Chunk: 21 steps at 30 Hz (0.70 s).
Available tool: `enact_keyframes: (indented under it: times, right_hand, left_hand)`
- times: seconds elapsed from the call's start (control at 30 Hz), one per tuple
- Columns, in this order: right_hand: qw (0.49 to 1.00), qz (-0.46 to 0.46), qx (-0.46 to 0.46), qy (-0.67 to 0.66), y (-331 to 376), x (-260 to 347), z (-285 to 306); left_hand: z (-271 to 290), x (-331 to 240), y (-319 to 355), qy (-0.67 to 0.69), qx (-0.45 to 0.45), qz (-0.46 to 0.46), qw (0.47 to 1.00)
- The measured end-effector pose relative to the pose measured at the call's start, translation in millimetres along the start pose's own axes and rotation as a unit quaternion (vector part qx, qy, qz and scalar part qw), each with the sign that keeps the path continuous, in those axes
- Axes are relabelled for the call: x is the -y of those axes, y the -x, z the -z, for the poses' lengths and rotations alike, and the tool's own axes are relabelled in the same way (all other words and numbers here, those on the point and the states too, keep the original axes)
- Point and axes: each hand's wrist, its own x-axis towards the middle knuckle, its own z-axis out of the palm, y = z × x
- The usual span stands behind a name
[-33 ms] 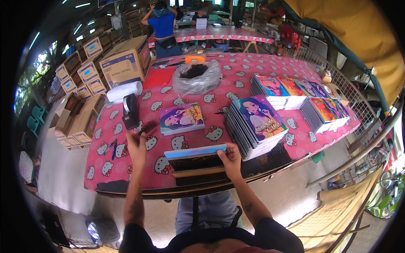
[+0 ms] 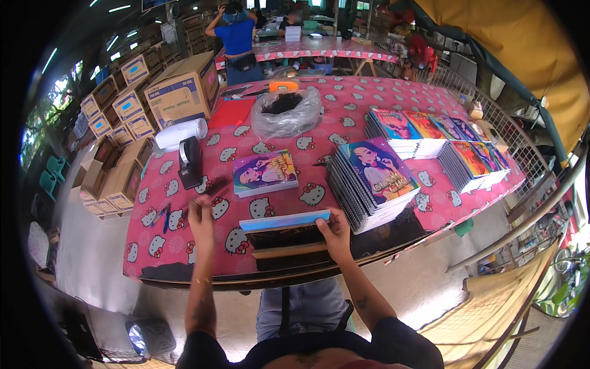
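Your right hand (image 2: 337,232) grips the notebook stack (image 2: 284,232) at its right end: stiff, fairly heavy, likely slippery covers. Left hand (image 2: 201,219) rests half-curled, holding nothing visible.

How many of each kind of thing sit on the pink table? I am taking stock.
Stacks of notebooks: 4
Clear plastic bag: 1
Tape dispenser: 1
White paper roll: 1
Red sheet: 1
Total: 8

Both forearms reach forward, left hand (image 2: 201,222) raised with curled fingers, right hand (image 2: 336,232) gripping, fingers closed
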Motion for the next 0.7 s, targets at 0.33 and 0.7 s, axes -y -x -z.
enact_keyframes:
  times: [0.33, 0.7]
  right_hand:
    - [0.973, 0.062, 0.035, 0.218, 0.6, 30.3, -11.7]
    - [0.813, 0.263, 0.240, 0.459, -29.3, 53.0, -138.5]
  left_hand:
    - [-6.5, -59.0, 71.2, 0.178, -0.098, 0.034, 0.979]
    - [10.5, -70.1, 68.6, -0.086, 0.050, -0.177, 0.979]
